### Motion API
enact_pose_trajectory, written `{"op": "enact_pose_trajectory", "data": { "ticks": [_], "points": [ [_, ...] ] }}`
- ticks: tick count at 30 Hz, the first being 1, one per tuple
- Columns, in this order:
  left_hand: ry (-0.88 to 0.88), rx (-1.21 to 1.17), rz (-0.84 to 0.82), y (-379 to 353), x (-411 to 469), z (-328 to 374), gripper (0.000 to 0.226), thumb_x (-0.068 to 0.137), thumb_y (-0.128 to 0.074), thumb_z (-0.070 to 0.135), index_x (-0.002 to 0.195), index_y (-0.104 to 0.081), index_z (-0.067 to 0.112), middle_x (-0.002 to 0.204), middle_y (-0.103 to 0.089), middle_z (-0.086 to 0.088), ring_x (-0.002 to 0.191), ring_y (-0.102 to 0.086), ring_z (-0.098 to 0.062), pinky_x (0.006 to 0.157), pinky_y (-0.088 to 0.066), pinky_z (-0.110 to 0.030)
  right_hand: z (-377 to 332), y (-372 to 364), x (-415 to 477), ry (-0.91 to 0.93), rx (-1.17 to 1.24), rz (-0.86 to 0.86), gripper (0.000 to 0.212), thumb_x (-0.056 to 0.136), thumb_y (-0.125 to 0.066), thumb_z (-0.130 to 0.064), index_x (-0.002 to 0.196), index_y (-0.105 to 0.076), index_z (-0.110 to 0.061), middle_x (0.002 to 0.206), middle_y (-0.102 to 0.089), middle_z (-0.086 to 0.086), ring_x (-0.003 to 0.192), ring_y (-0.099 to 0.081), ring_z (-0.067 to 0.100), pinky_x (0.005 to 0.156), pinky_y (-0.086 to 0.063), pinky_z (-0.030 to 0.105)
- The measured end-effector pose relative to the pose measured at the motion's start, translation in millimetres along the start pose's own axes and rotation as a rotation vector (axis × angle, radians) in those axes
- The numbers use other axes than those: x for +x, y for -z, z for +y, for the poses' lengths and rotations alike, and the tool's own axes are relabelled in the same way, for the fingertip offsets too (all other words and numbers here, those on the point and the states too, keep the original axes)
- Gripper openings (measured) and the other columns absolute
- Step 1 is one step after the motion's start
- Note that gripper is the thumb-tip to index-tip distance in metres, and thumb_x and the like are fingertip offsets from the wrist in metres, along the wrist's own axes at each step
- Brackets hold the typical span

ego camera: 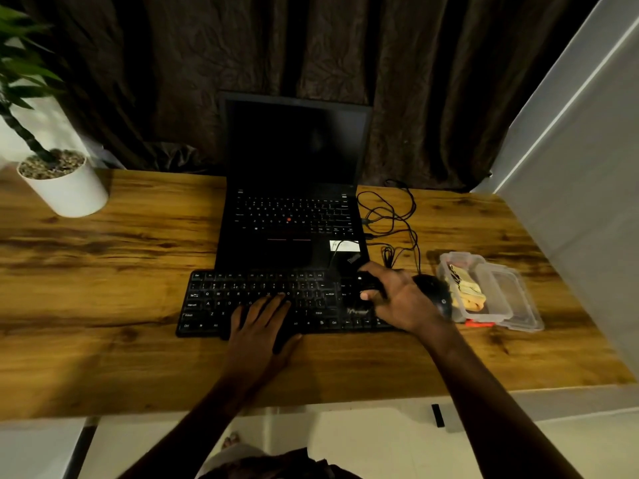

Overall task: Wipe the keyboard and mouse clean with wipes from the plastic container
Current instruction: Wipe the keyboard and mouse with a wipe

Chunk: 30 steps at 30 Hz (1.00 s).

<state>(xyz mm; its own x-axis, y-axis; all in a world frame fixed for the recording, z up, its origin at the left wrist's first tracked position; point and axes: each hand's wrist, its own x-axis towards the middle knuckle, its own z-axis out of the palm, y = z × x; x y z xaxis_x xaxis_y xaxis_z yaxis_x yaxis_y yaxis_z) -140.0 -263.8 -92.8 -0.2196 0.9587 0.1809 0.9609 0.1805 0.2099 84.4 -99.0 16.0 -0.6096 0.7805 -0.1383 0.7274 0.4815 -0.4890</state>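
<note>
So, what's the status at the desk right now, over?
Left hand flat on keyboard. Right hand over its right end, grip unclear. Mouse beside container, no wipe seen. Cables coiled behind mouse.

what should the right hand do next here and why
Probably move the right hand past the mouse to the plastic container and take one of the wipes inside: neither hand shows a wipe, and the left hand lies flat on the keyboard.
</note>
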Motion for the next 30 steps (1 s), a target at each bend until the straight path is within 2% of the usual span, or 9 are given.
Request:
{"op": "enact_pose_trajectory", "data": {
  "ticks": [3,6,9,12,14,17,21,25,30],
  "points": [
    [-0.003,0.012,-0.013,0,1,-1,0.066,0.095,-0.032,0.067,0.142,-0.046,0.024,0.15,-0.045,0.0,0.137,-0.038,-0.021,0.114,-0.011,-0.048,-3,-7,1,0.044,0.009,-0.057,0.054,0.087,-0.065,-0.034,0.131,-0.04,-0.053,0.118,-0.057,0.007,0.107,-0.058,0.025,0.082,-0.057,0.047],
    [0.001,0.007,-0.018,-1,1,-1,0.065,0.095,-0.033,0.067,0.143,-0.045,0.025,0.151,-0.042,0.002,0.139,-0.034,-0.019,0.115,-0.008,-0.047,-5,-4,3,0.069,0.057,-0.043,0.044,0.091,-0.065,-0.025,0.126,-0.048,-0.045,0.108,-0.062,0.002,0.095,-0.063,0.018,0.069,-0.058,0.033],
    [-0.006,-0.01,-0.003,-2,0,-2,0.065,0.095,-0.034,0.066,0.142,-0.046,0.023,0.151,-0.044,0.001,0.138,-0.035,-0.02,0.115,-0.01,-0.049,-1,-2,8,0.046,0.078,0.041,0.042,0.093,-0.063,-0.022,0.128,-0.049,-0.041,0.105,-0.06,-0.002,0.093,-0.061,0.016,0.065,-0.056,0.028],
    [-0.009,-0.01,0.003,-2,1,-1,0.065,0.095,-0.035,0.066,0.141,-0.047,0.022,0.15,-0.044,0.001,0.137,-0.034,-0.02,0.114,-0.011,-0.049,-8,-1,5,0.046,0.058,0.123,0.044,0.093,-0.063,-0.011,0.129,-0.05,-0.032,0.099,-0.053,-0.01,0.088,-0.057,0.005,0.062,-0.045,0.013],
    [-0.008,-0.003,-0.007,-3,1,-2,0.065,0.095,-0.035,0.066,0.142,-0.046,0.022,0.15,-0.044,0.001,0.138,-0.033,-0.02,0.114,-0.011,-0.05,-8,-4,4,0.06,0.047,0.134,0.042,0.092,-0.064,-0.013,0.127,-0.051,-0.031,0.1,-0.058,-0.008,0.091,-0.06,0.009,0.065,-0.049,0.017],
    [-0.003,-0.002,-0.016,-4,1,-2,0.066,0.095,-0.035,0.067,0.143,-0.044,0.023,0.151,-0.042,0.0,0.139,-0.032,-0.02,0.114,-0.009,-0.049,-7,-5,4,0.043,0.065,0.05,0.044,0.091,-0.065,-0.024,0.128,-0.048,-0.04,0.111,-0.063,0.004,0.1,-0.062,0.019,0.078,-0.059,0.038],
    [-0.005,-0.002,-0.005,-3,2,-2,0.065,0.094,-0.035,0.067,0.141,-0.046,0.023,0.149,-0.045,0.0,0.137,-0.034,-0.02,0.113,-0.01,-0.048,-9,-1,2,0.077,0.104,-0.072,0.039,0.093,-0.064,-0.021,0.126,-0.052,-0.038,0.11,-0.063,0.002,0.096,-0.062,0.013,0.072,-0.053,0.029],
    [-0.003,0.002,0.001,-3,1,-1,0.066,0.095,-0.032,0.067,0.142,-0.046,0.023,0.15,-0.044,0.001,0.137,-0.034,-0.02,0.114,-0.011,-0.049,-12,-3,5,0.044,0.106,0.011,0.04,0.092,-0.064,-0.026,0.125,-0.05,-0.044,0.11,-0.062,0.003,0.097,-0.063,0.017,0.077,-0.06,0.04],
    [-0.005,0.01,-0.003,-2,2,-1,0.066,0.094,-0.033,0.067,0.141,-0.048,0.023,0.149,-0.045,0.0,0.137,-0.037,-0.021,0.113,-0.012,-0.049,-19,-7,5,0.076,0.08,0.108,0.045,0.091,-0.066,-0.014,0.128,-0.05,-0.033,0.11,-0.066,0.0,0.092,-0.065,0.016,0.075,-0.061,0.038]
  ]
}}
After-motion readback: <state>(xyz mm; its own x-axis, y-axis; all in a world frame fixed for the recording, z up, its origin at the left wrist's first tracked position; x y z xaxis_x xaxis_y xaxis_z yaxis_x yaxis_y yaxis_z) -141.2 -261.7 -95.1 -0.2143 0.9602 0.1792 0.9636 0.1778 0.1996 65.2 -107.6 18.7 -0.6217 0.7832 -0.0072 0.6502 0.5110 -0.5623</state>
